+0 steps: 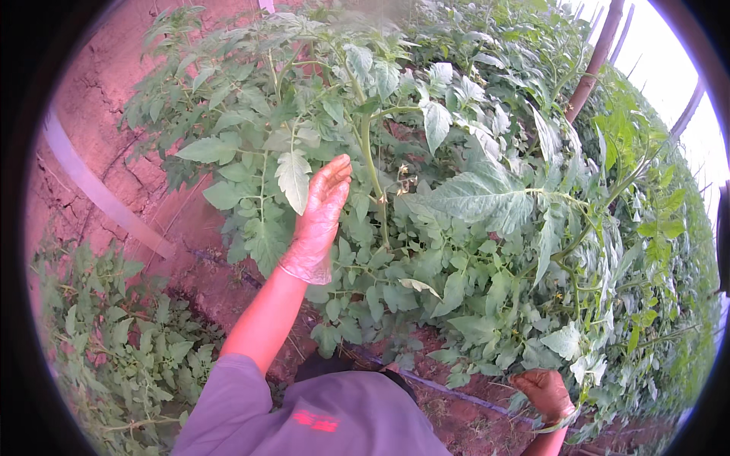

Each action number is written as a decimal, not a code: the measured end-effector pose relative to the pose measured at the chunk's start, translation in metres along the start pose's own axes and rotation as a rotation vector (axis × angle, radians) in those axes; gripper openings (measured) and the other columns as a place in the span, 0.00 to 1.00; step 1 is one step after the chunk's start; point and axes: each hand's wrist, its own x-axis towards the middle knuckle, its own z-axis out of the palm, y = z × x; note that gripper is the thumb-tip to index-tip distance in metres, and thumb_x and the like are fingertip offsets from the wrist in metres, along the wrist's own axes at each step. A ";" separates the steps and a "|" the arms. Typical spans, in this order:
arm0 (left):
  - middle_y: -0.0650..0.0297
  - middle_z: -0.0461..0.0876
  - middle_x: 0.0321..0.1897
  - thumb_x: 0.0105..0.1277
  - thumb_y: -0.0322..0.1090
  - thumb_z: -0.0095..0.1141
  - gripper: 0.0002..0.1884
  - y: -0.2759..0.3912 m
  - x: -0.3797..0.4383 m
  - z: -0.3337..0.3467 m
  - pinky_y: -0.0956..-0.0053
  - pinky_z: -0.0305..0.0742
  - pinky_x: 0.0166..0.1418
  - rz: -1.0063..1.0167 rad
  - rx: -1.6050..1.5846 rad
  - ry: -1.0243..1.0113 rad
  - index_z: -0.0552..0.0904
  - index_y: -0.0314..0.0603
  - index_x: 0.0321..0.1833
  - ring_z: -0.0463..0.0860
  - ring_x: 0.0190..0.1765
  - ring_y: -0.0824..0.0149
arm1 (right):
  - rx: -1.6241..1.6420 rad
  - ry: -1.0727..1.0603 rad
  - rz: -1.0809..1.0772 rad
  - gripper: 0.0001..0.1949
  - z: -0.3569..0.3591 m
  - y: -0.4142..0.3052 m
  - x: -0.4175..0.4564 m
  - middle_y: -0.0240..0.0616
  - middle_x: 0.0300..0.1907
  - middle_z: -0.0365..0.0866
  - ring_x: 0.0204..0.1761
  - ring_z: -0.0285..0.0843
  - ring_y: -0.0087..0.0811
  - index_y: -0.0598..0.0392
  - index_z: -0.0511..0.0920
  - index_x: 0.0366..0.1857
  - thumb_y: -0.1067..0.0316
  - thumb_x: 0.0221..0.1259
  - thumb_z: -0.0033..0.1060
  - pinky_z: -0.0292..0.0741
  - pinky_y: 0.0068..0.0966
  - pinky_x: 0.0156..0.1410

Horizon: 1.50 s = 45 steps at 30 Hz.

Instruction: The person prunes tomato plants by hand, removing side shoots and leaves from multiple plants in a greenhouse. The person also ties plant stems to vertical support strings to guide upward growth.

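Observation:
My left hand [320, 214], in a thin clear glove, reaches up among tomato plants with its fingers extended. Nothing shows in its grasp. A pale tomato leaf [293, 178] hangs against its left side, and a thick tomato stem [369, 151] rises just to its right. Beside that stem is a small cluster of yellowish, withered flowers [405, 181]. Low on the right, my right hand [542, 392], also gloved, is curled near the lower leaves. Its fingertips are turned from view, so whether it holds anything is hidden.
Dense tomato foliage [644, 273] fills the right side. A wooden pole [596, 62] leans at the upper right. A drip line [456, 392] runs along the soil before me. More plants [125, 353] grow at lower left, near a pale strip [102, 182] above cracked soil [91, 97].

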 end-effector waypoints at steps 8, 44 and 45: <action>0.68 0.85 0.59 0.76 0.35 0.63 0.19 -0.077 0.126 0.001 0.77 0.76 0.53 0.105 -0.155 -0.240 0.80 0.45 0.68 0.82 0.54 0.75 | 0.312 0.374 -0.217 0.20 0.028 -0.255 0.108 0.40 0.51 0.90 0.43 0.88 0.23 0.58 0.85 0.60 0.81 0.64 0.66 0.83 0.23 0.51; 0.72 0.86 0.45 0.78 0.40 0.60 0.17 0.031 0.120 0.042 0.79 0.75 0.52 -0.395 0.113 -1.345 0.86 0.38 0.62 0.78 0.44 0.79 | 0.196 0.205 -0.474 0.37 -0.190 -0.409 0.207 0.38 0.54 0.89 0.57 0.83 0.27 0.59 0.79 0.66 0.34 0.68 0.64 0.74 0.27 0.63; 0.73 0.86 0.42 0.78 0.40 0.61 0.16 0.030 0.117 0.042 0.80 0.75 0.49 -0.431 0.151 -1.305 0.86 0.38 0.61 0.77 0.41 0.80 | 0.193 0.201 -0.523 0.37 -0.180 -0.414 0.212 0.38 0.54 0.89 0.58 0.83 0.28 0.58 0.79 0.66 0.33 0.68 0.63 0.74 0.27 0.64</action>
